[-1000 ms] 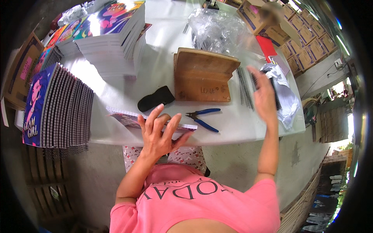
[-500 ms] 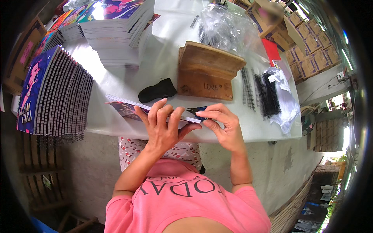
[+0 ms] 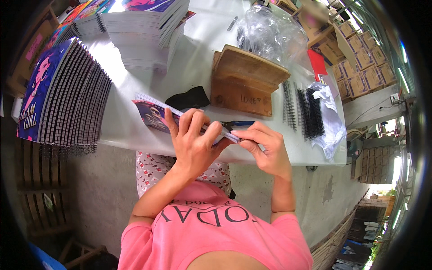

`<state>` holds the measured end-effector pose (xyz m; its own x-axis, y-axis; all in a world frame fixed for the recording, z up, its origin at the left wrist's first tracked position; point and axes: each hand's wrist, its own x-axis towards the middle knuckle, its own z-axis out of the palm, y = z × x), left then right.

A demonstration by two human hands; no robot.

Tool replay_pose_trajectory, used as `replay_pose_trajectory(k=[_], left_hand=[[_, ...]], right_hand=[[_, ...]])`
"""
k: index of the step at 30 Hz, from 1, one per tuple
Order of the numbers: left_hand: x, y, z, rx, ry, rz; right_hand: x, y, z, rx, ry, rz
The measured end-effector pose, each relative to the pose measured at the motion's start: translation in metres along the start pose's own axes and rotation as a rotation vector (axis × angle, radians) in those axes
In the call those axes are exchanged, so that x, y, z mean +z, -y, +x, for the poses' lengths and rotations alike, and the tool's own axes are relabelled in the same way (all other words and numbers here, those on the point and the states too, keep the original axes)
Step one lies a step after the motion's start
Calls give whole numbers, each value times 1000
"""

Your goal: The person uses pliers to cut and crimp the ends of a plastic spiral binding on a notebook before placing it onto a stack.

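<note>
A notebook (image 3: 153,116) with a purple, pictured cover is held up edge-on over the table's front edge. My left hand (image 3: 193,139) is closed round it, fingers over the upper edge and thumb below. At the notebook's right end, the fingertips and thumb of my right hand (image 3: 266,146) pinch its corner; any small piece between them is too hidden to make out. Blue-handled pliers (image 3: 240,123) lie just behind the notebook, close to my right fingers. Beyond them stands a brown wooden stand (image 3: 243,81), and a black, soft-looking object (image 3: 189,97) rests to its left.
A row of spiral notebooks (image 3: 67,94) stands at left. Behind it is a tall stack of paper (image 3: 135,42). Black binding coils (image 3: 312,112) lie at right on crumpled white paper (image 3: 332,121), with a clear plastic bag (image 3: 274,38) farther back. Cardboard boxes (image 3: 357,58) are piled beyond the table.
The notebook is tilted more steeply, its right end lower. My right fingers have stayed at that end, closing more tightly on the corner. More of the pliers' blue handle shows. The whole view has shifted slightly.
</note>
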<state>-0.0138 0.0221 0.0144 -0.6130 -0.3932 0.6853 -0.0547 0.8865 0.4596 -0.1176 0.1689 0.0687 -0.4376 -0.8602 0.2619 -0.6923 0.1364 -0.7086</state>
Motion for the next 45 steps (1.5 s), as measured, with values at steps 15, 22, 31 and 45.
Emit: replay_pose_trajectory(k=[15,22,31,45], left_hand=[[9,14,-13,146,-86,158],[1,24,-20,130,-119,138],[-17,31,-12,131,12,-85],[-38,37,-26,100,-31,-19]], right_hand=[[22,1,-4,22,-213,-68],[18,-2,-18,-52,-282,-52],[-30,8,47,386,576,197],[56,-71,94,-61,90,494]])
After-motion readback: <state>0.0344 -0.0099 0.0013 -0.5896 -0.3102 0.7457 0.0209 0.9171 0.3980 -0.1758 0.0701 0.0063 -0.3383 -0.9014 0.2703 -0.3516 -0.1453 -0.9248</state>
